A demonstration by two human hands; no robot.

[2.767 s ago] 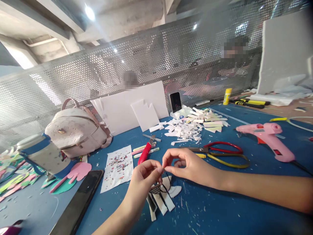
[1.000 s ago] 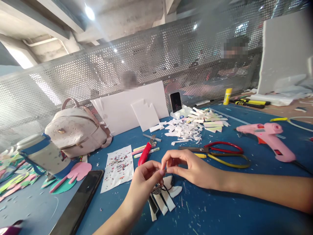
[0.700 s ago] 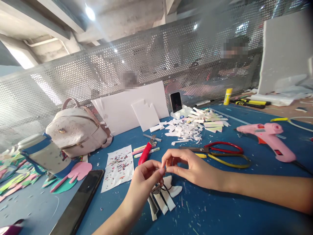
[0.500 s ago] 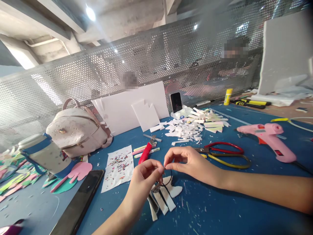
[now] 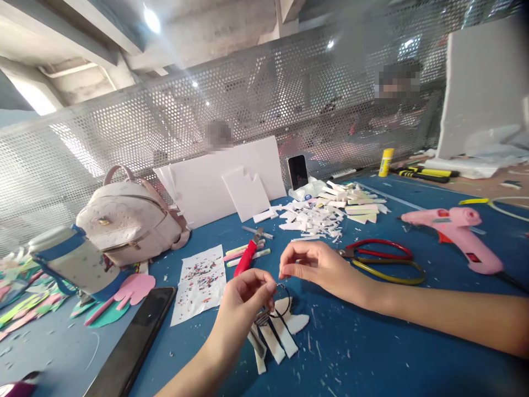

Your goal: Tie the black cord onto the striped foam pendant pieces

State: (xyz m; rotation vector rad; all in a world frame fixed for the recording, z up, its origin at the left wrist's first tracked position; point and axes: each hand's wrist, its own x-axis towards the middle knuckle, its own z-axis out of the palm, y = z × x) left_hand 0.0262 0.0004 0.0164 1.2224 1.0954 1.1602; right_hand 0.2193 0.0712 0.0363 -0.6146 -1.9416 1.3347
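Note:
My left hand is closed in a pinch on a thin black cord, which curves in a loop to the right of the fingertips. My right hand hovers just to its right, thumb and fingertips together; anything between them is too small to make out. Below the left hand, white strips lie on the blue table, with a grey striped piece partly hidden by the fingers. A red-handled utility knife lies behind the left hand. Scissors with red and yellow handles are beside the right wrist.
On the right lies a pink glue gun. White scraps are heaped behind the hands. To the left are a speckled paper sheet, a black phone, a tumbler and a backpack. A glue stick stands farther back.
My right hand has moved slightly up and away from my left fingertips, leaving a small gap. The left hand stays in place with the cord loop.

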